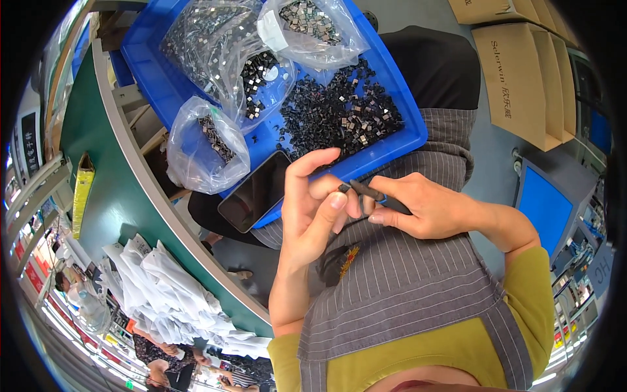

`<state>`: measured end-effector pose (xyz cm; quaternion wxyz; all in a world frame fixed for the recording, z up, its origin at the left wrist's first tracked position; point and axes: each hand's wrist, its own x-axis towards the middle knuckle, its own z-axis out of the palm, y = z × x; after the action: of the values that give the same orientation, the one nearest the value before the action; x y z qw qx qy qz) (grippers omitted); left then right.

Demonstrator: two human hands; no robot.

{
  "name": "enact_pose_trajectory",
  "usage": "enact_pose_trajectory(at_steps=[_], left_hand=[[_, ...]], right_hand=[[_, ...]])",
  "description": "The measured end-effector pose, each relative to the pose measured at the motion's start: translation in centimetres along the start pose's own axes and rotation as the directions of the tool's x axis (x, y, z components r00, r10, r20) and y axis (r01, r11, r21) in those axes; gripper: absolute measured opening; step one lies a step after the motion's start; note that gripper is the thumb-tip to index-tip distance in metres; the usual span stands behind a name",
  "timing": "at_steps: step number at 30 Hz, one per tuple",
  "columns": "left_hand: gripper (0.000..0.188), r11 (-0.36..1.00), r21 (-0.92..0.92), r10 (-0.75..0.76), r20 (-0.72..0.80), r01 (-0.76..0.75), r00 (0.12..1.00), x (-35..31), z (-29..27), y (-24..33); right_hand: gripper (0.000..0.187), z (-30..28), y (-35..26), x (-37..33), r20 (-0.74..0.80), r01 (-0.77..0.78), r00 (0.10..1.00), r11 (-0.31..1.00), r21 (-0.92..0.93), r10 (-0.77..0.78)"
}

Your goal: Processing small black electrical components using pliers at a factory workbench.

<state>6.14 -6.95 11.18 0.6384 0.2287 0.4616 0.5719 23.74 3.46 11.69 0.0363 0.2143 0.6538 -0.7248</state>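
Observation:
Between the thumb and a finger of my left hand (pixel 307 212) is a small black part (pixel 343 187). My right hand (pixel 428 208) is closed round small hand pliers (pixel 393 202) with black handles and a touch of blue. The pliers' tip meets or nearly meets the part; which of the two I cannot tell. Both hands are over my lap, at the near edge of a blue tray (pixel 408 108). Loose black and metallic pieces (pixel 333 108) are heaped in it, the same size as the held part. A dark phone (pixel 255 193) lies by my left hand, on the tray's corner.
Clear plastic bags (pixel 209 147) of small metallic pieces lie in the tray. To the left runs a green table (pixel 130 183) with a grey edge, bearing a pile of white bags (pixel 160 281). Cardboard boxes (pixel 522 85) and a blue screen (pixel 545 206) stand at right. People (pixel 163 356) are at lower left.

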Motion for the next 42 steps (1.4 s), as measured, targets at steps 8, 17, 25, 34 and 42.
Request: enact_pose_trajectory(at_steps=[8,17,25,34,42], left_hand=[[0.012,0.991,-0.057,0.124,-0.003,-0.124,0.992,0.2,-0.2,-0.9],[0.011,0.977,-0.15,0.141,-0.072,-0.15,0.987,0.2,0.5,-1.2],[0.014,0.988,0.018,0.157,-0.143,-0.156,0.977,0.2,0.8,-1.1],[0.013,0.991,-0.1,0.068,-0.16,-0.085,0.985,0.1,0.2,-1.1],[0.014,0.998,-0.038,0.045,-0.129,-0.051,0.991,0.1,0.1,-0.9]], right_hand=[[0.025,0.4,0.3,0.0,-0.026,0.045,0.999,0.999,-0.019,-0.045],[0.024,0.6,0.6,0.1,-0.108,0.007,0.994,0.995,-0.099,-0.018],[0.023,0.5,0.5,0.0,-0.112,0.022,0.993,0.994,-0.11,-0.035],[0.026,0.0,-0.1,0.2,-0.041,-0.002,0.999,0.991,-0.132,-0.004],[0.03,-0.8,-0.2,0.1,0.088,-0.082,0.991,0.983,-0.162,0.098]])
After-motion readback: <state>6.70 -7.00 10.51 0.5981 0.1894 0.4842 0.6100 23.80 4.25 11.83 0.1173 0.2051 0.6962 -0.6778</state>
